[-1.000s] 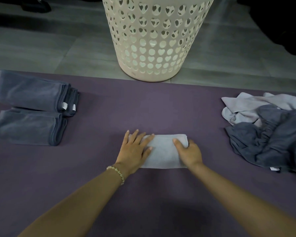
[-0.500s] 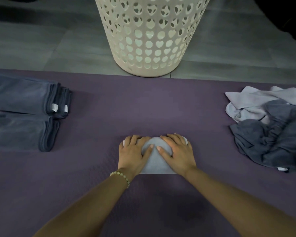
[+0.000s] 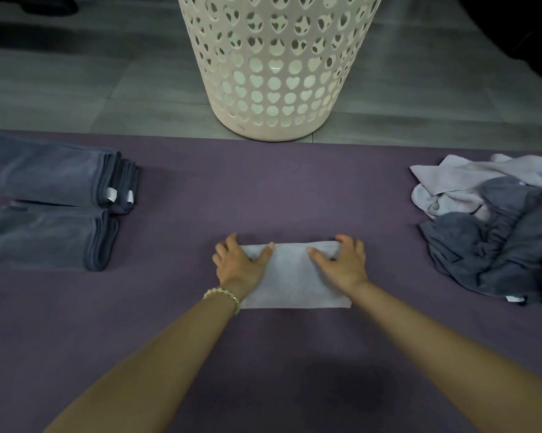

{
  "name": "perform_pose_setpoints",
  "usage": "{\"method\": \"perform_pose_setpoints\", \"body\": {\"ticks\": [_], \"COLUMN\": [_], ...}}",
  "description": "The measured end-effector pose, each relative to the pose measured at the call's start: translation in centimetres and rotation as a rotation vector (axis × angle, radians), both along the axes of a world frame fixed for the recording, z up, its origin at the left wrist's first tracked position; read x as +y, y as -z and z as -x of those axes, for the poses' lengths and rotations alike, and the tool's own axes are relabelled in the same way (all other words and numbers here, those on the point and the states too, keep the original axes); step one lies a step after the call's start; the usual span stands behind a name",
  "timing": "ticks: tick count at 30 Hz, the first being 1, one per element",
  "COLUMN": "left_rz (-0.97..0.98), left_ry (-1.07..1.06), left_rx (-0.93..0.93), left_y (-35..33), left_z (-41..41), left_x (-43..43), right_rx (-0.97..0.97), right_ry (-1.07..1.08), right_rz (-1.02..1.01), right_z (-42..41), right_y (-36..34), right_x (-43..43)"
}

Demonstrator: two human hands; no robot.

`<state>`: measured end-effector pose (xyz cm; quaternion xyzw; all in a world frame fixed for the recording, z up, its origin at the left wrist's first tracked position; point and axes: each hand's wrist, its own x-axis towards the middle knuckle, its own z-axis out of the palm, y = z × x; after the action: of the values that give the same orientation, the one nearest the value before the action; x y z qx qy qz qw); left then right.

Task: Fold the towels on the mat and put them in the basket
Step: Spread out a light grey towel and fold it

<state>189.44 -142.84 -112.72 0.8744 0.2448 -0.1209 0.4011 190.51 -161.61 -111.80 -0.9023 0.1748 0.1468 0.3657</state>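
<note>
Head view. Folded pale towel [image 3: 294, 276] flat on the purple mat [image 3: 169, 354], mid-mat and straight ahead, long side running left to right.

Left grip [image 3: 240, 265] at the towel's left end: fingers curled over the far left corner, thumb laid on the top face. Pinches that end between them. Beaded bracelet [image 3: 222, 295] at the wrist, just over the towel's near left corner.

Right grip [image 3: 341, 264] at the right end, much the same: fingers hooked round the far right corner, thumb flat on top, closed on the cloth.

Between the two, bare towel.

Beyond the mat's far edge, on the grey floor [image 3: 75, 89], a cream basket [image 3: 276, 73] with heart-shaped holes, upright.

Far left on the mat, two stacks of folded dark towels [image 3: 44, 210], well apart from the pale one.

Far right, a heap of loose towels [image 3: 498, 232], pale and dark mixed.
</note>
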Motion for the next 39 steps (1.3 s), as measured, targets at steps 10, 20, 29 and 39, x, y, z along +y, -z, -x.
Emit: {"method": "perform_pose_setpoints", "body": {"ticks": [10, 20, 29, 39], "left_rz": [0.440, 0.663, 0.574, 0.279], "left_ry": [0.025, 0.082, 0.027, -0.457], "left_rx": [0.432, 0.363, 0.534, 0.140], "left_y": [-1.8, -12.3, -11.0, -6.8], "left_z": [-0.5, -0.9, 8.6, 14.7], "left_x": [3.1, 14.9, 32.0, 42.4], "right_rx": [0.481, 0.471, 0.432, 0.456], "right_ry": [0.175, 0.010, -0.294, -0.310], "right_rz": [-0.471, -0.854, -0.768, -0.803], "right_z": [-0.7, -2.3, -0.2, 6.7], "right_y": [-1.9, -8.3, -7.8, -2.1], "right_x": [-1.5, 6.7, 23.7, 36.8]}}
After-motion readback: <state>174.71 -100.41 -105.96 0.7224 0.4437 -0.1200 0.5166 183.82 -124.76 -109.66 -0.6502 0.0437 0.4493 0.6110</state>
